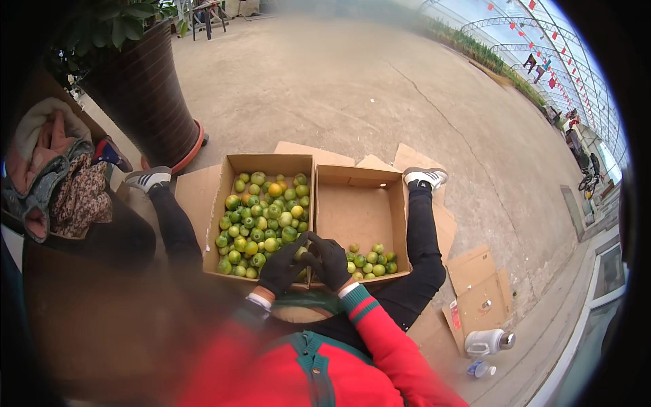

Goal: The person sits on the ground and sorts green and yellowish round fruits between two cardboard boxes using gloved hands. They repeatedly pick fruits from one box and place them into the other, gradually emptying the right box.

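My gloved left hand (278, 269) and my gloved right hand (331, 260) meet over the shared wall of two cardboard boxes, fingertips close together. Between them shows a small green tomato (300, 253), gripped by the fingers and partly hidden. Under and beyond my left hand, the left box (269, 161) holds many tomatoes (257, 222), mostly green with a few yellow-orange ones. In the right box (354, 206), several green tomatoes (374, 261) lie at the near end, beside my right hand. Bare cardboard shows across the rest of its bottom.
My legs straddle the boxes, a white shoe (426, 176) at the far right corner. Flattened cardboard (478, 285) lies on the concrete floor (305, 86). To the right are a white jug (485, 342) and a plastic bottle (479, 369). A large planter (147, 96) and piled clothes (76, 188) stand left.
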